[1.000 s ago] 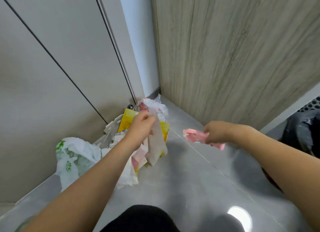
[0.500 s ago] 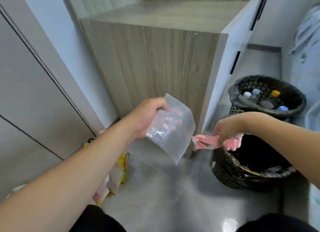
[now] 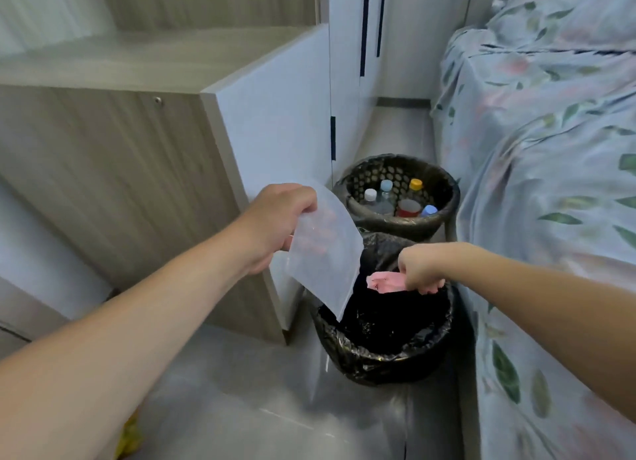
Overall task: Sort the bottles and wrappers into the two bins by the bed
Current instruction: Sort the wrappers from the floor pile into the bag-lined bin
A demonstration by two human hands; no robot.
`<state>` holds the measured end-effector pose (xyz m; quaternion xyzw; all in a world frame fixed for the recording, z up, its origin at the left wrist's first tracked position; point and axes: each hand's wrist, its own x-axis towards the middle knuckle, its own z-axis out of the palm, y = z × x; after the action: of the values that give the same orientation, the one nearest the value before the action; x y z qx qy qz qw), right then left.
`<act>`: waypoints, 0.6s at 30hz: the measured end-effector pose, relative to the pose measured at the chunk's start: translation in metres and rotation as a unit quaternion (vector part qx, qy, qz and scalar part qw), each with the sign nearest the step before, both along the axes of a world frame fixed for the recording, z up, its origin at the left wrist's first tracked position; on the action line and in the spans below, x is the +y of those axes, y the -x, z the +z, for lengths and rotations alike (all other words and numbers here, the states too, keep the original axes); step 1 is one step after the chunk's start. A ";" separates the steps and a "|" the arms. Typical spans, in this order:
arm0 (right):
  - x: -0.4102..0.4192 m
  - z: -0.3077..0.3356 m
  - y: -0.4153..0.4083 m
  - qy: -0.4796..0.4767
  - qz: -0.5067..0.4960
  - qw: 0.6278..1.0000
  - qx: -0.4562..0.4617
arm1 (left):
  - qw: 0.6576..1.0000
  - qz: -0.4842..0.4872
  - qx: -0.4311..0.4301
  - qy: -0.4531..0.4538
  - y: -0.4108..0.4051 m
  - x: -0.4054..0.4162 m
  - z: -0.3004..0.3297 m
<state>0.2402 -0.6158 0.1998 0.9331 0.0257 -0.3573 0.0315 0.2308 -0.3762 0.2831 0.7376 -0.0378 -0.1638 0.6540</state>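
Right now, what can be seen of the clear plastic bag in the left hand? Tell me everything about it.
The clear plastic bag is a flat, roughly rectangular sheet of thin, translucent, slightly frosted film that looks empty. The left hand pinches it at its upper left corner, fingers showing faintly through it. It hangs tilted, its lower corner dipping over the near bin, which has a black liner. Nothing else visibly touches it; the pink wrapper sits beside it, apart.
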 end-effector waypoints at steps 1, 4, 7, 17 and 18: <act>0.001 -0.005 0.001 -0.013 0.004 1.000 -0.001 | 1.000 -0.003 0.001 -0.013 -0.006 -0.009 -0.003; 0.008 -0.015 0.000 -0.027 0.022 0.999 0.012 | 0.998 -0.015 0.013 -0.055 -0.023 -0.031 -0.015; 0.010 -0.021 -0.007 -0.039 0.034 0.998 0.025 | 0.993 -0.019 0.016 -0.119 -0.033 -0.052 -0.028; -0.016 -0.022 -0.029 -0.044 0.032 0.998 -0.014 | 0.956 -0.157 0.158 -0.190 -0.055 -0.094 -0.094; -0.018 -0.022 -0.032 -0.051 0.026 0.998 -0.019 | 0.953 -0.162 0.172 -0.191 -0.057 -0.097 -0.099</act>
<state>0.2726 -0.6335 0.1780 0.9391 0.0673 -0.3369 -0.0061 0.2883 -0.4727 0.1846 0.7933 -0.0113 -0.3963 0.4621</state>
